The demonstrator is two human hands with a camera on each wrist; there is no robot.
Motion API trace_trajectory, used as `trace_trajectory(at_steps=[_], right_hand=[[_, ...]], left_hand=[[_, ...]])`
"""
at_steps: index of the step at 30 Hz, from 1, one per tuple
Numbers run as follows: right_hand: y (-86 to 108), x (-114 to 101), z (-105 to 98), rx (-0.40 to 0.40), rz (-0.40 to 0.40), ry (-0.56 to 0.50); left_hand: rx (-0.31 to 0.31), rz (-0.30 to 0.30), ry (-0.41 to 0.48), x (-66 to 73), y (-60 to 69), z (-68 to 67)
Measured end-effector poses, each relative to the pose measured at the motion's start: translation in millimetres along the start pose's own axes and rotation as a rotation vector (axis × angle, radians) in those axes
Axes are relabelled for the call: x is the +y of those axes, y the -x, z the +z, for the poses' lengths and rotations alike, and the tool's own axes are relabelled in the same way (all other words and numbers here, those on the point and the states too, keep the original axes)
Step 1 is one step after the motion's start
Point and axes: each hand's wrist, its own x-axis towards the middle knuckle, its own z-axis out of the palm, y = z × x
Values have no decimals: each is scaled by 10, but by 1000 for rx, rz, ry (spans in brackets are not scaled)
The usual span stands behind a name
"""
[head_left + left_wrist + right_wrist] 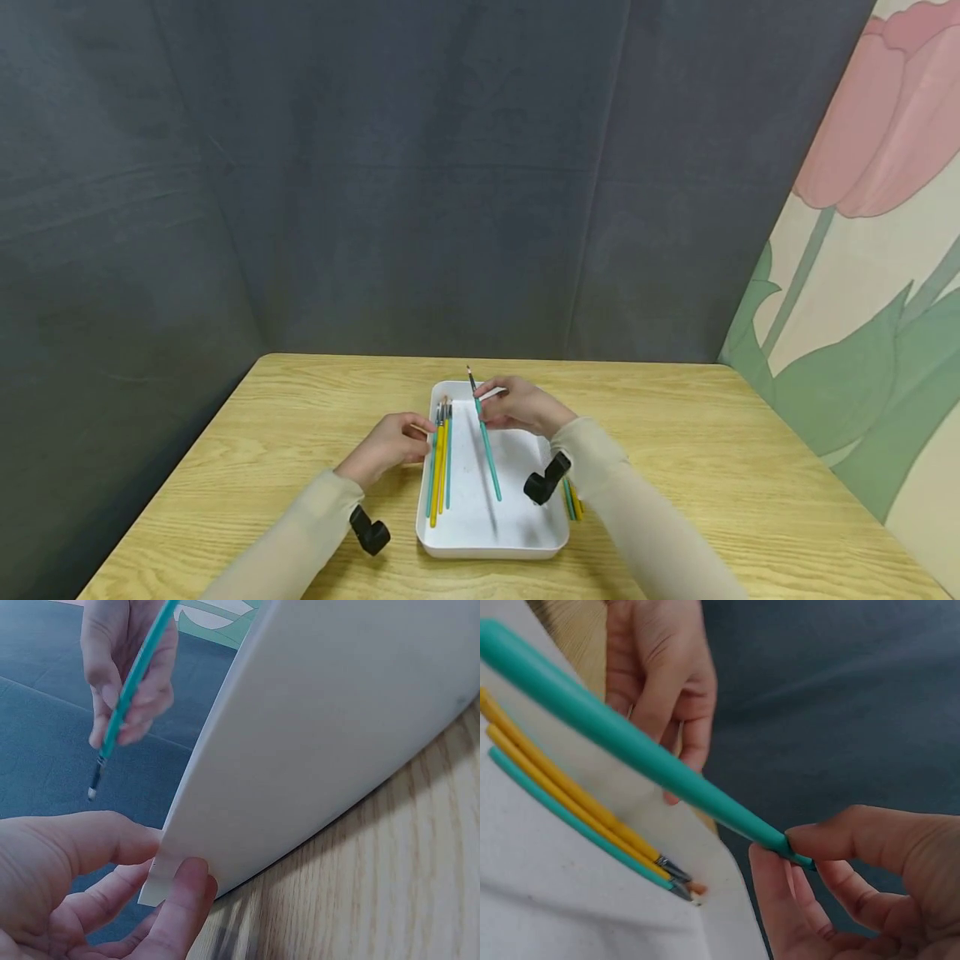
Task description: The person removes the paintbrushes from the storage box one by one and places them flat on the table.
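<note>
My right hand [522, 406] pinches a teal paintbrush [489, 457] near its bristle end and holds it over the white tray [517, 553]. The brush slants, bristles toward the far side. In the right wrist view, thumb and fingertips close on the teal paintbrush [630, 746]. My left hand [396, 444] grips the tray's left wall between thumb and fingers, as the left wrist view shows at the tray wall [300, 750]. Inside the tray along its left side lie several brushes, among them a yellow paintbrush [437, 492] and a teal paintbrush [448, 479], bristles pointing away.
Beyond the tray's right side, partly hidden by my right forearm, several teal and yellow paintbrushes [573, 502] lie on the wooden table [315, 417]. A dark grey cloth [450, 208] hangs behind the table. A flower-patterned panel [862, 333] stands at the right.
</note>
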Motion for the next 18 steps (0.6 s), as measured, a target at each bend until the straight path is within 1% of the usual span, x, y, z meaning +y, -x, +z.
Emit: trace_trajectory(at_steps=[9, 14, 18], right_hand=[[220, 5, -214, -24, -79, -42], [348, 95, -417, -34, -116, -67], [427, 190, -588, -27, -119, -99]], left_hand=[[9, 2, -8, -5, -7, 17], [14, 6, -9, -1, 0, 15], [16, 5, -20, 3, 7, 5]])
